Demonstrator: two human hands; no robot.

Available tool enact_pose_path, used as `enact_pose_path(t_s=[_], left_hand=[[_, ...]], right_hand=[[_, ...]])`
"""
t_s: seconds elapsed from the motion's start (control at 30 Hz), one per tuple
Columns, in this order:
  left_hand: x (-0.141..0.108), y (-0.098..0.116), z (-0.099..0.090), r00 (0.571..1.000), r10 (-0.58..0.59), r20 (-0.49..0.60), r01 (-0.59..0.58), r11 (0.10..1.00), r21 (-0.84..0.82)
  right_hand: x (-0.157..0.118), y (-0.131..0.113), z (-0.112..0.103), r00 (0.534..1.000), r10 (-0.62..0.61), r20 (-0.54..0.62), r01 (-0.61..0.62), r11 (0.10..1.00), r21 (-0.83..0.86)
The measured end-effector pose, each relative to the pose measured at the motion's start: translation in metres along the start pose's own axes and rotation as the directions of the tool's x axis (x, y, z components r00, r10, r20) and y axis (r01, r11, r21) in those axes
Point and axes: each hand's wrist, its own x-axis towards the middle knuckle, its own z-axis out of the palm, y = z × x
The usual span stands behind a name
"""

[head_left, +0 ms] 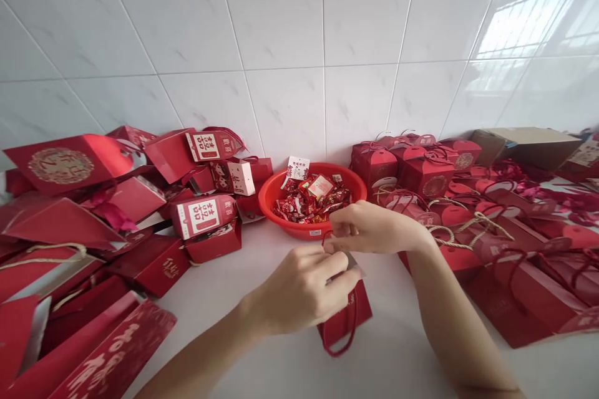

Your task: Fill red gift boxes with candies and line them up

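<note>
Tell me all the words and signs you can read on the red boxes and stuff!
"囍": big red sign on the white label of a red box.
"囍": same sign on the label of the box behind it.
Round gold emblem on the big red bag: too blurred to read.
White card in the red bowl: print too small.
Pale characters on the nearest bag: cut off, unreadable.

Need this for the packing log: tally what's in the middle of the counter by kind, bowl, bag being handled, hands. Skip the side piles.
Red bowl of wrapped sweets: 1
Small red bag with cord handle, in the grip of both hands: 1
Hands, left hand and right hand: 2
Total: 4
The sweets and piled boxes are too many to count.
</note>
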Motion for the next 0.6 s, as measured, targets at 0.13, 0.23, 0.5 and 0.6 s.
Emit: enact_pose_path(t_s=[0.13, 0.23, 0.5, 0.6], left_hand=[[-0.004, 0.008, 0.029, 0.999, -0.030, 0.043, 0.032, 0.999, -0.031], [-0.008, 0.013, 0.036, 0.981, -0.063, 0.182, 0.082, 0.992, -0.098], [-0.005, -0.005, -0.007, 0.717, -0.380, 0.584, 0.543, 0.830, -0.126], [-0.011, -0.013, -0.014, 0.561, -0.464, 0.686, 0.656, 0.755, -0.026]], right_hand=[[0.010, 0.007, 0.008, 0.971, 0.147, 0.190, -0.107, 0.973, -0.203], [0.018, 0.015, 0.012, 0.949, 0.217, 0.227, -0.150, 0.948, -0.280], [0.029, 0.038, 0.017, 0.956, 0.127, 0.265, -0.119, 0.992, -0.045], [0.033, 0.041, 0.018, 0.957, 0.132, 0.258, -0.124, 0.991, -0.047]])
